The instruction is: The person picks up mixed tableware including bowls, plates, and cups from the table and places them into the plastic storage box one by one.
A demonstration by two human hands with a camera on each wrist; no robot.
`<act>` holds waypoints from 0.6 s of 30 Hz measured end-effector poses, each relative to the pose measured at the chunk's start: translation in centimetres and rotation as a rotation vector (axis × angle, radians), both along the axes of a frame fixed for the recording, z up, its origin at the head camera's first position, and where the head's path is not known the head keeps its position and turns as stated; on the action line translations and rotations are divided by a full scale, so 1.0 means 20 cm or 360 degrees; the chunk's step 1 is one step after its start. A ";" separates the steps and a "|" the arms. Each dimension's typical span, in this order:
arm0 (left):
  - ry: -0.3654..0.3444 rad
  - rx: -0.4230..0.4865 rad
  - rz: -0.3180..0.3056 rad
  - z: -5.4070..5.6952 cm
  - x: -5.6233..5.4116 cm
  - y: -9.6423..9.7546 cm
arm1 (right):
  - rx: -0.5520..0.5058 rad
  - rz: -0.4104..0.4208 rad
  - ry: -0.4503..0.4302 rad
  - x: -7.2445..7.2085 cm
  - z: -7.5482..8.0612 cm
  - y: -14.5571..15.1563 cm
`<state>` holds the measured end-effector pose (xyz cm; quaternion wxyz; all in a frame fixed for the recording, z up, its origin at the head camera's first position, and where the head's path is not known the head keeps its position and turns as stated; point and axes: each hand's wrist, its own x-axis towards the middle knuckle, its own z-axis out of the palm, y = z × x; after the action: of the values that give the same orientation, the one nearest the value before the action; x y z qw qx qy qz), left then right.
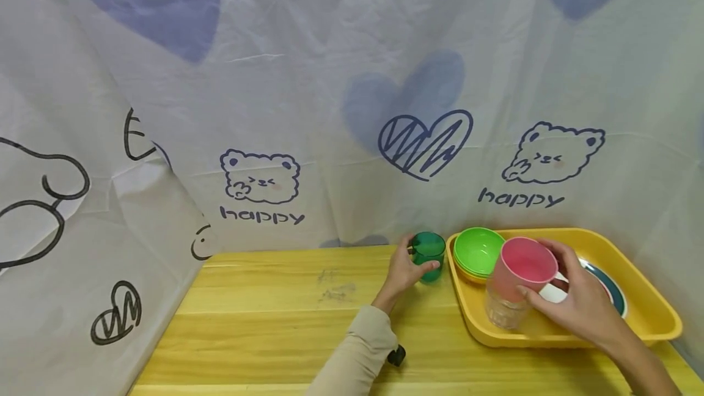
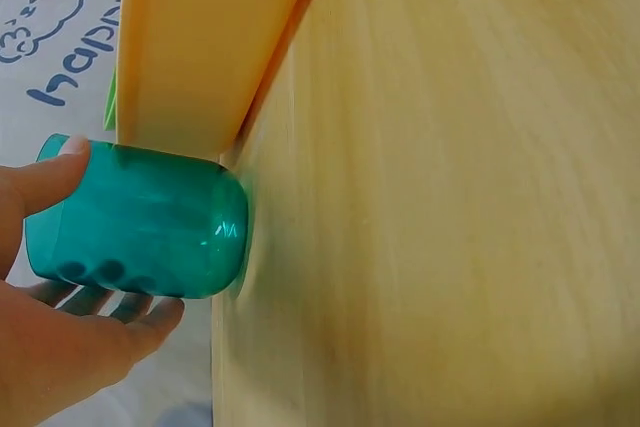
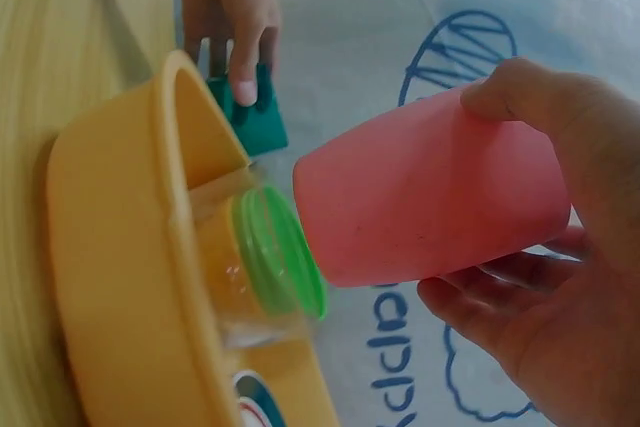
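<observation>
My right hand [image 1: 583, 301] grips a pink cup [image 1: 525, 267] and holds it over the yellow basin, with its mouth up in the head view. Below that cup a clear glass [image 1: 505, 316] shows in the basin, partly covered by the pink one. To the left, my left hand [image 1: 404, 271] holds a see-through green cup [image 2: 140, 217], thumb on one side and fingers round the other. The green cup stands upright at the table's back, right beside the basin's left wall. In the right wrist view, the thumb lies along the pink cup's side.
The yellow basin [image 1: 657, 319] takes up the right of the wooden table [image 1: 264, 316]. In it sit stacked green and yellow bowls [image 1: 478, 252] and a plate with a dark teal band [image 1: 616, 289]. A printed cloth [image 1: 330, 96] hangs behind the table.
</observation>
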<state>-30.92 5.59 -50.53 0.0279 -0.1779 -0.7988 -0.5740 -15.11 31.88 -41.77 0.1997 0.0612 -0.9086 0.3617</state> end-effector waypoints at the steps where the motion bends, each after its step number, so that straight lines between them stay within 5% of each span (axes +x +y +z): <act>1: -0.0005 0.0003 0.0003 0.00 0.00 0.00 | -0.0006 -0.0003 -0.0014 0.00 -0.01 0.00; 18: -0.0052 -0.0013 0.0037 0.03 0.04 -0.18 | 0.0006 -0.0042 -0.0215 -0.06 -0.17 0.05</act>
<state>-30.02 2.07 -49.83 0.0207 -0.1593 -0.8036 -0.5731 -16.40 32.85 -45.23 0.1425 0.0249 -0.9214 0.3605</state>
